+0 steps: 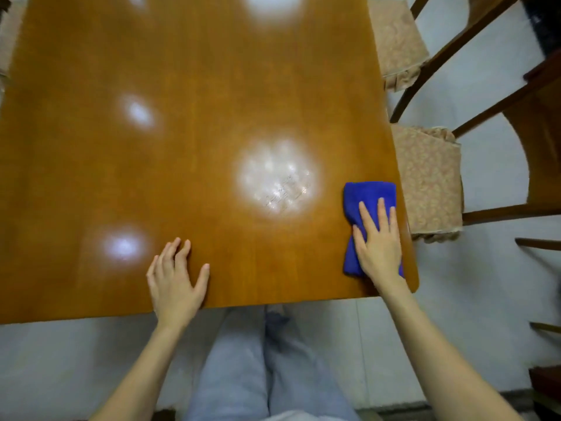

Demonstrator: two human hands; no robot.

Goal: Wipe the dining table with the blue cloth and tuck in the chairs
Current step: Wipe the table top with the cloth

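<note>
The blue cloth (pixel 368 202) lies folded at the bench's (pixel 197 147) near right corner under the flat, unclenched right hand (pixel 379 247); left hand (pixel 176 281) splayed, empty — soft, light, likely bunches; press mid-fold.

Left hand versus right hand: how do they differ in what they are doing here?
The right hand lies flat on the blue cloth near the table's right edge; the left hand touches bare wood of the dining table, nothing under it. The right hand's fingers are close together; the left hand's thumb is spread wide. Both rest palm-down near the table's near edge.
</note>
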